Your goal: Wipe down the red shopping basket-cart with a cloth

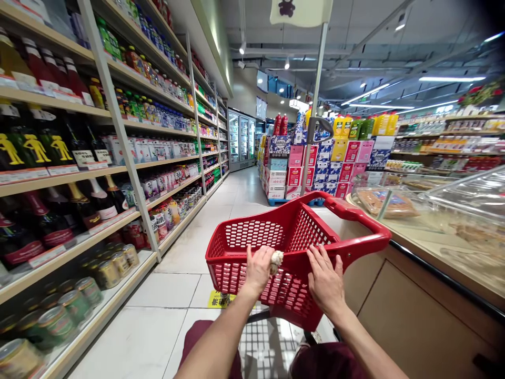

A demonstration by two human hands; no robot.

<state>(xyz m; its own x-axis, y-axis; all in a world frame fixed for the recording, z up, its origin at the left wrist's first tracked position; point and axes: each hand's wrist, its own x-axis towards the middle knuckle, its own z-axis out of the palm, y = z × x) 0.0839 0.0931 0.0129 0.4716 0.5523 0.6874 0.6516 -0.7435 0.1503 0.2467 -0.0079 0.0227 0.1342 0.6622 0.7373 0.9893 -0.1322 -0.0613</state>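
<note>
A red plastic shopping cart with perforated basket walls stands side-on in front of me. My left hand grips the basket's near rim, its fingers curled over the edge. A small, fluffy off-white thing sits at the thumb side of this hand; whether it is held or fixed to the cart I cannot tell. Farther right, my right hand lies against the near wall close to the handle, fingers stretched out and apart. From what shows of it, the basket's inside holds no goods.
Shelves of bottles and cans line the left side. Stacked drink cartons stand ahead, with glass-door coolers behind. A counter with clear lids is close on the right. A metal pole rises behind the cart. A yellow floor sticker lies below.
</note>
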